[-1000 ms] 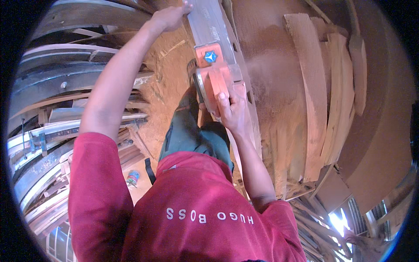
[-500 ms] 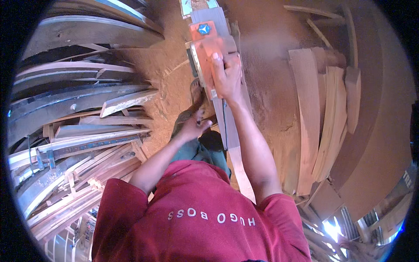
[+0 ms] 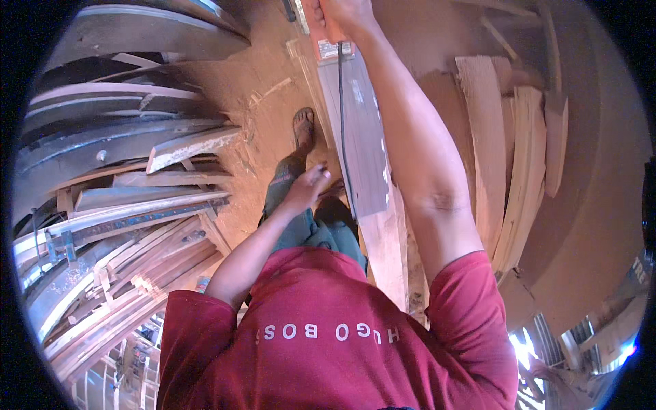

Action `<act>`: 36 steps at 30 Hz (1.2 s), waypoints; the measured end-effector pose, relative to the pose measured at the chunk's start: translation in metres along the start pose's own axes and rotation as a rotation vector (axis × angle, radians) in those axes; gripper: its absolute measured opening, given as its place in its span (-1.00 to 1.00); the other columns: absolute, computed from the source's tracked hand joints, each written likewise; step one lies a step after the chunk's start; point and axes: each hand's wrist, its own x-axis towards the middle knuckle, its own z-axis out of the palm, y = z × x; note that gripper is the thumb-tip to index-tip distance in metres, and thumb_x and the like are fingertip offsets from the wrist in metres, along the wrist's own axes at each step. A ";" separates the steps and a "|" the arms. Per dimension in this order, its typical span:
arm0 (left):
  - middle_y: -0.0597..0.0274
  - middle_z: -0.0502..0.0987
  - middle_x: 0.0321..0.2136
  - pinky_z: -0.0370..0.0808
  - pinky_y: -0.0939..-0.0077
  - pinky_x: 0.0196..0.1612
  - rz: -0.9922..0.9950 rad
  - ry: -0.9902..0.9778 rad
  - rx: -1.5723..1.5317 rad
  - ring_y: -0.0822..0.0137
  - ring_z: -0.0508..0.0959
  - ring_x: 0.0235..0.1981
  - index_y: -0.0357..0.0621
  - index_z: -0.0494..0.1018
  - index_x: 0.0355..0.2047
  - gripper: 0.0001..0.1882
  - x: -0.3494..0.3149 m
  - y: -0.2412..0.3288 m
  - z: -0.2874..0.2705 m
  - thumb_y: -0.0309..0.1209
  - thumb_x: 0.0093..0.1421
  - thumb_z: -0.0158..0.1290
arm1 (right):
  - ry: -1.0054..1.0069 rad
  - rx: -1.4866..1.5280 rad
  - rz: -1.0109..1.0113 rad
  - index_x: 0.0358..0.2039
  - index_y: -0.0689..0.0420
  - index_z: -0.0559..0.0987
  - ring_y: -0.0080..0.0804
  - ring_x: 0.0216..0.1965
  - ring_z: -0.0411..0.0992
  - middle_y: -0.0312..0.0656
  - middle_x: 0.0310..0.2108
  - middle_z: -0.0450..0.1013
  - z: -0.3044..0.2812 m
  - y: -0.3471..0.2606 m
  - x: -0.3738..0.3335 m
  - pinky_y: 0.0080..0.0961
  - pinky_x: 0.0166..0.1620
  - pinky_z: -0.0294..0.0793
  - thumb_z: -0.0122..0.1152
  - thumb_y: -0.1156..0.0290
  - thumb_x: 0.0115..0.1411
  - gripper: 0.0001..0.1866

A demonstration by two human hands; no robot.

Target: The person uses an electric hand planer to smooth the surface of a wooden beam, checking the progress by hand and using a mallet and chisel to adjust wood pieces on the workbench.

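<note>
At the top edge, my right hand (image 3: 350, 12) is wrapped round the handle of an orange electric planer (image 3: 329, 50), whose front is cut off by the frame. The planer rests on a long greyish-brown board (image 3: 365, 143) with pale chipped patches along its right edge. From the tool's rear a black cord (image 3: 344, 123) trails back along the board toward my body. My left hand (image 3: 307, 189) hangs in front of my thigh, left of the board, its fingers loosely apart and holding nothing.
Stacked curved planks (image 3: 116, 137) and thin strips (image 3: 157, 263) crowd the left side. Pale boards (image 3: 486, 137) lean at the right. Below the greyish board lies a lighter plank (image 3: 383, 246). My bare-toed foot (image 3: 303, 126) stands on sawdust-covered ground (image 3: 263, 72).
My right hand has pushed the planer forward along the board to the top edge, the arm stretching out. The left hand has shifted slightly to the right and up.
</note>
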 end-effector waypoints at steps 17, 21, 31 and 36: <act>0.01 0.34 0.20 0.35 0.12 0.17 -0.286 0.084 -0.830 0.10 0.40 0.11 -0.18 0.17 0.30 -0.24 0.033 0.026 -0.007 0.20 0.36 -0.25 | -0.139 0.387 0.498 -0.31 0.29 0.57 -0.53 -0.59 0.38 -0.28 -0.61 0.42 -0.123 0.144 -0.448 -0.47 -0.50 0.36 0.03 -0.18 0.24 -0.36; 0.03 0.36 0.15 0.33 0.13 0.19 -0.270 0.084 -0.808 0.12 0.39 0.12 -0.19 0.17 0.30 -0.19 0.029 0.041 -0.012 0.24 0.33 -0.24 | -0.225 0.359 0.495 -0.28 0.30 0.58 -0.56 -0.57 0.40 -0.24 -0.58 0.44 -0.117 0.142 -0.417 -0.49 -0.50 0.35 0.06 -0.10 0.25 -0.41; 0.02 0.30 0.20 0.38 0.15 0.14 -0.380 0.062 -0.832 0.13 0.39 0.11 -0.17 0.16 0.31 -0.18 -0.010 0.019 0.029 0.24 0.30 -0.17 | -0.114 0.324 0.362 -0.39 0.29 0.56 -0.59 -0.66 0.30 -0.30 -0.72 0.31 -0.098 0.123 -0.332 -0.50 -0.59 0.25 -0.02 -0.10 0.30 -0.40; 0.13 0.46 0.05 0.45 0.28 0.11 -0.294 -0.018 -0.635 0.30 0.47 0.05 -0.18 0.19 0.28 -0.39 -0.038 0.011 0.057 -0.21 0.31 0.08 | -0.016 0.219 0.226 -0.39 0.30 0.59 -0.51 -0.49 0.38 -0.17 -0.62 0.44 -0.089 0.118 -0.299 -0.41 -0.40 0.38 -0.03 -0.05 0.32 -0.42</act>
